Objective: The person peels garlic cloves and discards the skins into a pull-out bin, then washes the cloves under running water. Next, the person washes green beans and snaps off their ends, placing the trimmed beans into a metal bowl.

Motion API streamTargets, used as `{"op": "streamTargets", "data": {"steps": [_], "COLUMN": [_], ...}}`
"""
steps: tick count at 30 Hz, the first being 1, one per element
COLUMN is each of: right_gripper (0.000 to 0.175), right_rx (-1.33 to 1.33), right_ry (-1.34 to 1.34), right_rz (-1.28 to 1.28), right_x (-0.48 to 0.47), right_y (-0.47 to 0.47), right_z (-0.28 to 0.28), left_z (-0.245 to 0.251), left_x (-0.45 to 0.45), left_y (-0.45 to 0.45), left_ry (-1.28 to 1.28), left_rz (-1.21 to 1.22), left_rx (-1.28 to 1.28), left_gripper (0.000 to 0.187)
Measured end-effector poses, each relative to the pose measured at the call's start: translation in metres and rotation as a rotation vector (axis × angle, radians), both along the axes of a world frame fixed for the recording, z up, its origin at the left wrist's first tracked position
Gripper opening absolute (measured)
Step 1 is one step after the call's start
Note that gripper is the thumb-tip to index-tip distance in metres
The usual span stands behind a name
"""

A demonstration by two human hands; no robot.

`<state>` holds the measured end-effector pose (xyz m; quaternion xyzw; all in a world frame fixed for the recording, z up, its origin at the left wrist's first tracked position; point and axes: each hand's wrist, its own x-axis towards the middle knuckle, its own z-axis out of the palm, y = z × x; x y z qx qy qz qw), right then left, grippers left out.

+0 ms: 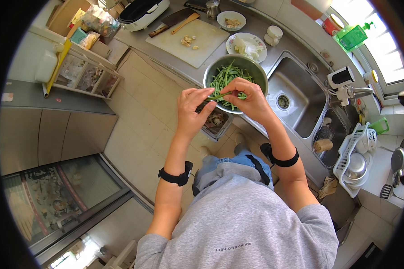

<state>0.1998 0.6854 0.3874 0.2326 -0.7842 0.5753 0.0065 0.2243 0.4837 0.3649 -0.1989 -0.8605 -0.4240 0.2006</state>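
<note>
A green bean (219, 97) is held between my two hands over the near rim of a steel bowl (263, 72). My left hand (193, 109) pinches one end between fingers and thumb; my right hand (250, 99) grips the other end with thumb and forefinger. Many cut green beans (227, 75) lie in the bowl, partly hidden by my right hand. Below the hands, beside the counter's edge, stands a bin (219, 132) with scraps in it. Beyond the bowl, peeled garlic cloves (187, 41) lie on a white cutting board (205, 37).
A cleaver (176, 17) and a wooden spatula (185, 23) rest on the board's far edge. A flowered plate (263, 55) with pale leaves and a white bowl (231, 15) stand behind. Right of the steel bowl is the sink (299, 90); a dish rack (345, 161) stands past it.
</note>
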Motion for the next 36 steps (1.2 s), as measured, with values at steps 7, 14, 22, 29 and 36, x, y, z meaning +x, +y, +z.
{"op": "streamTargets", "data": {"steps": [7, 14, 22, 29, 36], "right_gripper": [0.013, 0.013, 0.013, 0.016, 0.016], "right_rx": [-0.189, -0.039, 0.031, 0.206, 0.268], "right_ry": [-0.164, -0.025, -0.043, -0.014, -0.026], "right_rz": [-0.028, -0.040, -0.038, -0.045, -0.019], "right_x": [0.008, 0.013, 0.018, 0.020, 0.023], "right_y": [-0.005, -0.011, -0.019, -0.018, -0.013], "right_z": [-0.003, -0.003, -0.006, -0.010, -0.015], "left_z": [0.003, 0.003, 0.004, -0.001, -0.007], "left_x": [0.001, 0.004, 0.004, 0.004, 0.007], "left_y": [0.005, 0.010, 0.008, 0.007, 0.009], "left_ry": [-0.081, -0.110, 0.037, 0.087, 0.066], "left_rz": [-0.039, -0.041, -0.051, -0.119, -0.150], "left_rx": [0.080, 0.131, -0.036, -0.222, -0.264], "left_gripper": [0.019, 0.014, 0.014, 0.015, 0.017]}}
